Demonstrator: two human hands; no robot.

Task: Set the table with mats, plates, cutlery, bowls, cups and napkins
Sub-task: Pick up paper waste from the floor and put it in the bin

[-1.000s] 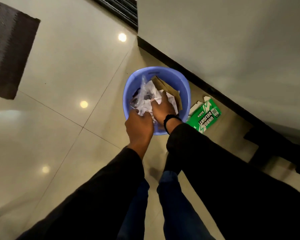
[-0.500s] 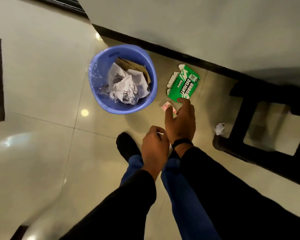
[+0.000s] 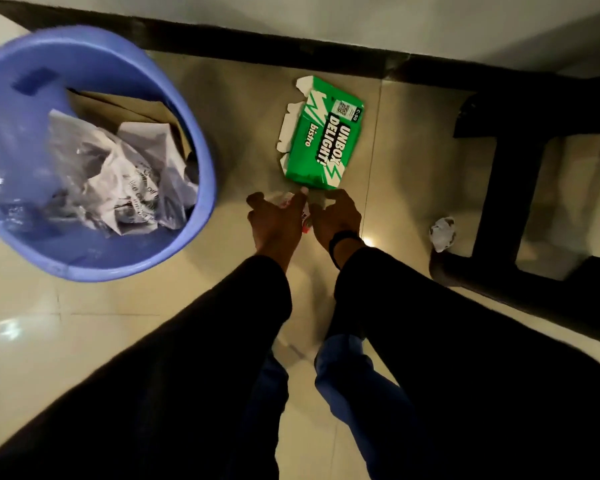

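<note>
No mats, plates, cutlery, bowls, cups or napkins are in view. Both my hands reach down to the tiled floor just below a flattened green carton (image 3: 321, 135) printed "UNBOX DELIGHT". My left hand (image 3: 277, 225) has its fingers spread, one fingertip near the carton's lower edge. My right hand (image 3: 336, 216), with a black band at the wrist, hangs beside it with loosely bent fingers. A small red and white wrapper (image 3: 306, 220) lies on the floor between the two hands, mostly hidden by them. Neither hand plainly holds anything.
A blue plastic bin (image 3: 187, 140) at the left holds crumpled paper, clear plastic and brown cardboard. A crumpled white scrap (image 3: 442, 233) lies beside the black furniture frame (image 3: 503, 188) at the right. A dark skirting (image 3: 257, 53) runs along the wall ahead.
My hands have left the bin and dropped to the floor by the green carton. The view has moved down and closer, and the bin has slid to the left.
</note>
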